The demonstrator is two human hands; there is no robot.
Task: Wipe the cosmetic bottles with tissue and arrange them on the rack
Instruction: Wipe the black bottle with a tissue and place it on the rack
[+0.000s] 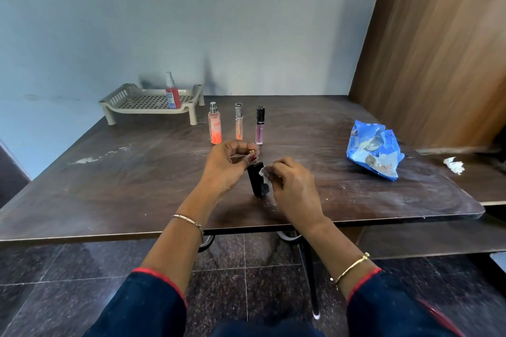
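My left hand [228, 165] pinches the top of a black cosmetic bottle [255, 179] held upright over the middle of the dark table [109, 178]. My right hand [294, 189] presses a white tissue [265, 174] against the bottle's right side. Behind my hands stand three bottles in a row: an orange spray bottle [215, 124], a slim peach tube [239, 122] and a pink gloss tube with a black cap [259, 126]. A beige perforated rack [131, 102] sits at the far left corner with a red spray bottle [172, 93] standing on it.
A crumpled blue tissue packet [375, 149] lies on the table's right side. A used white tissue ball [454, 165] rests further right on a lower wooden surface. A wooden panel [438, 49] rises at the right; a pale wall stands behind the table.
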